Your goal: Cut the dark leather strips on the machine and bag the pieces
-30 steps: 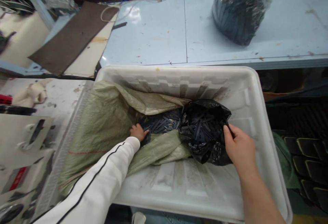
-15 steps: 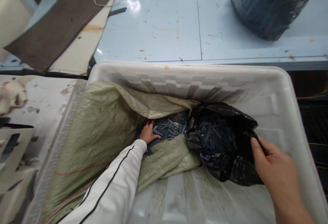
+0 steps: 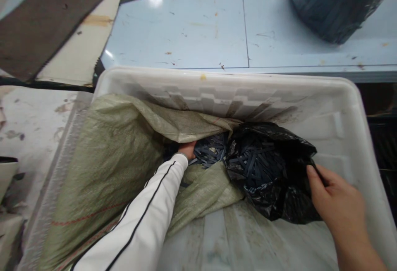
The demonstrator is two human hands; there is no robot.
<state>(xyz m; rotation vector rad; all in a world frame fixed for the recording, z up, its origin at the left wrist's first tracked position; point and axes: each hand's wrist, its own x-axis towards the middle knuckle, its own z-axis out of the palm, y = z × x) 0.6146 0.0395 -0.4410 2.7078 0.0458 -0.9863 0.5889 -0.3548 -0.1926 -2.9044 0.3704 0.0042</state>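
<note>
White sleeve (image 3: 139, 217) runs to the left hand (image 3: 187, 149); its fingers are hidden under a fold of green woven sack (image 3: 105, 172), grip undeterminable, beside loose dark strips (image 3: 209, 155). Right hand (image 3: 336, 205): fingertips (image 3: 312, 172) pinch the edge of a black plastic bag (image 3: 266, 198), a sound hold at the mouth. Bare floor of white plastic tub (image 3: 248, 238) lies nearest; rim beyond, then pale blue table (image 3: 182, 27).
</note>
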